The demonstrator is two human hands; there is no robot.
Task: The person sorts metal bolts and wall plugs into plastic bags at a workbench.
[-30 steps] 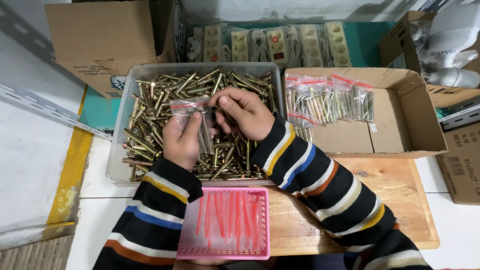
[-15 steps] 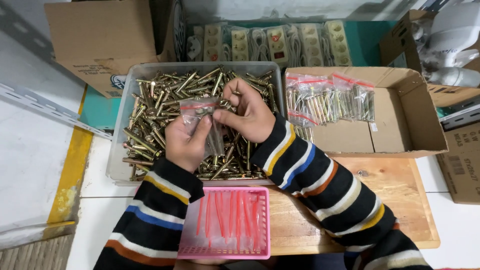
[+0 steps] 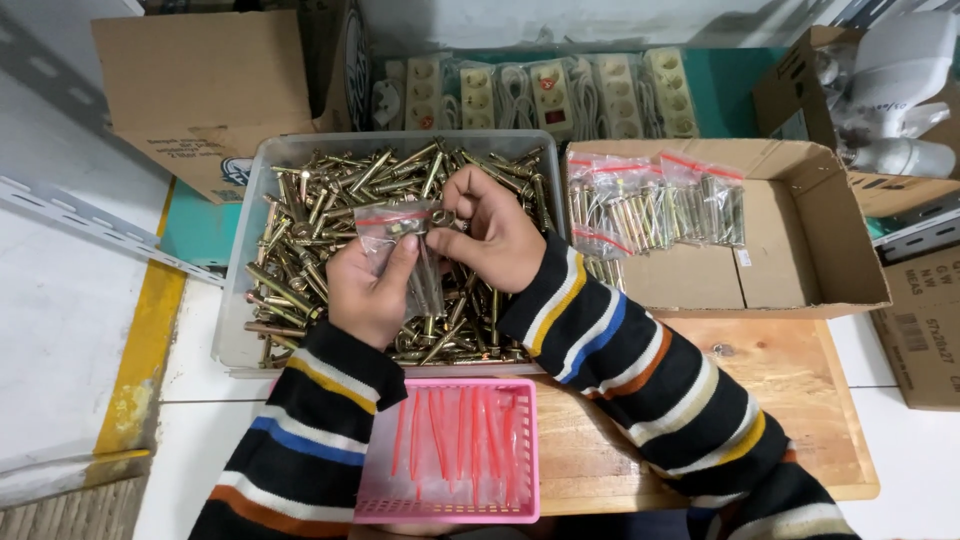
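At the bottom centre of the frame lies one shallow pink plastic basket with slotted sides (image 3: 447, 505), holding a bunch of thin red strips (image 3: 450, 435) too crowded to count. It rests partly on a flat light wooden board (image 3: 780, 400) that spreads toward the lower right.

Just above the basket, two arms in striped knit sleeves reach into the middle of the frame. The left hand (image 3: 370, 295) is closed around one small clear plastic zip bag with a red seal line (image 3: 405, 250), thumb pressed on its face, holding it upright. The right hand (image 3: 490, 235) is curled, fingertips pinching at the bag's mouth with a small metal piece between them. The bag sits at the centre of the frame, above the bolts.

Beneath both hands stands one grey translucent plastic tub (image 3: 232, 310) heaped with brass-coloured metal anchor bolts (image 3: 310, 235), far too many to count.

To the right of centre, one open brown cardboard box (image 3: 800, 260) holds a row of filled clear bags of bolts (image 3: 650, 205); I make out about six, though they overlap.

Further up, at the upper left, stands one more brown cardboard carton (image 3: 210, 85). Along the top centre lie about five cream power strips with coiled cords (image 3: 545, 95).
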